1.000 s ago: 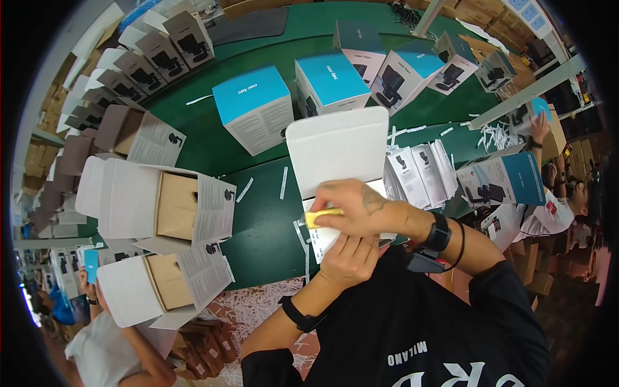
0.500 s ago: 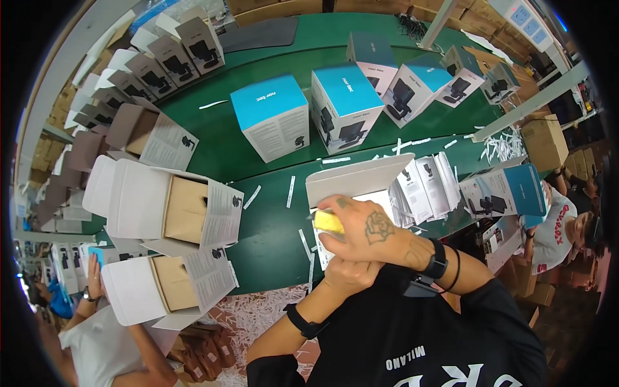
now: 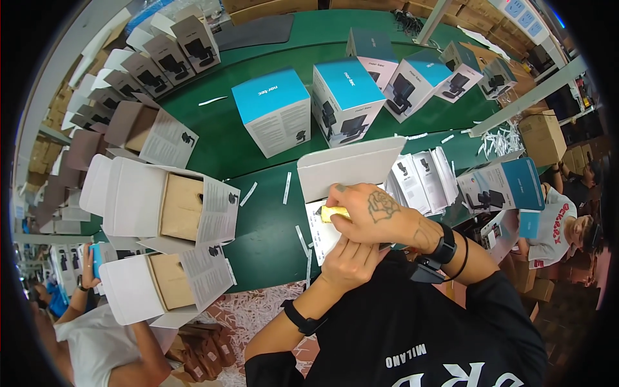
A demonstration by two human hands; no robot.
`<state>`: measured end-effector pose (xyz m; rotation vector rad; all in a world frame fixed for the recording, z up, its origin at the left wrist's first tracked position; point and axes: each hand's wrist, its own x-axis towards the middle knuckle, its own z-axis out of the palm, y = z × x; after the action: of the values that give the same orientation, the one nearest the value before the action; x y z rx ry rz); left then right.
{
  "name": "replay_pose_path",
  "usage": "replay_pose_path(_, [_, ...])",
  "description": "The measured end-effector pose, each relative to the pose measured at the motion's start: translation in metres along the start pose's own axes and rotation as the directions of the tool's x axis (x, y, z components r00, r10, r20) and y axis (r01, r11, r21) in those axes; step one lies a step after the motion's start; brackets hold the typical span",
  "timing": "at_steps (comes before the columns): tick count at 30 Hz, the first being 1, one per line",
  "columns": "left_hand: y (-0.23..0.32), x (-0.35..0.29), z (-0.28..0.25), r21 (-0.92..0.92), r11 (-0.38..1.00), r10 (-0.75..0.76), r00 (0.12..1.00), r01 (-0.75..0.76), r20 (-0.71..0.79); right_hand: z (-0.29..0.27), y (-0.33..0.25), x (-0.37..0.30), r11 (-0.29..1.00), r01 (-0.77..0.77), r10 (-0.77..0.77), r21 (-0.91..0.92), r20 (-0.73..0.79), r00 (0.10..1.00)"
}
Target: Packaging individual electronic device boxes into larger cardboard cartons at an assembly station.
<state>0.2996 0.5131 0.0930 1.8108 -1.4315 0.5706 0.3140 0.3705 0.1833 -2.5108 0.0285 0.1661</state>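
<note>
Two bare hands meet over one open white cardboard box (image 3: 322,248) in the head view; the right hand (image 3: 380,213) is closed around a small yellow handheld tool (image 3: 334,213), part of which the fingers cover, its tip hard to make out; the left hand (image 3: 351,263) curls just below, fingertips hidden, so I cannot tell what, if anything, it grips; the box stands near the close edge of the green table (image 3: 264,222), its white lid flap (image 3: 345,166) raised, its inside mostly covered by the hands; just right of it, white printed leaflets (image 3: 422,177) are partly blocked; a co-worker's white shirt (image 3: 103,348) is cut off at lower left.
</note>
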Motion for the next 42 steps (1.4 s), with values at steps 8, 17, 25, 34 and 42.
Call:
replay_pose_path(8, [-0.005, -0.008, -0.007, 0.046, 0.999, 0.007, 1.0, -0.006, -0.01, 0.016, -0.015, 0.008, 0.999, 0.022, -0.024, 0.047, 0.042, 0.999])
replay_pose_path(17, [-0.007, -0.013, -0.012, 0.056, 0.998, 0.009, 1.0, -0.009, 0.014, 0.051, -0.007, 0.017, 0.942, 0.298, -0.32, -0.156, -0.142, 0.937])
replay_pose_path(25, [-0.015, -0.003, -0.02, 0.109, 0.993, -0.047, 0.999, 0.045, 0.023, -0.018, 0.037, -0.06, 0.992, 0.125, -0.075, 0.008, -0.762, 0.644])
replay_pose_path(34, [-0.035, -0.01, -0.021, 0.103, 0.994, -0.048, 0.999, 0.046, 0.016, -0.039, 0.007, -0.019, 0.963, 0.004, 0.176, 0.269, -0.64, 0.748])
replay_pose_path(42, [-0.041, 0.003, -0.065, -0.473, 0.747, -0.396, 0.884, 0.467, 0.247, -0.03, -0.015, -0.035, 0.974, 0.202, -0.138, 0.102, -0.439, 0.888])
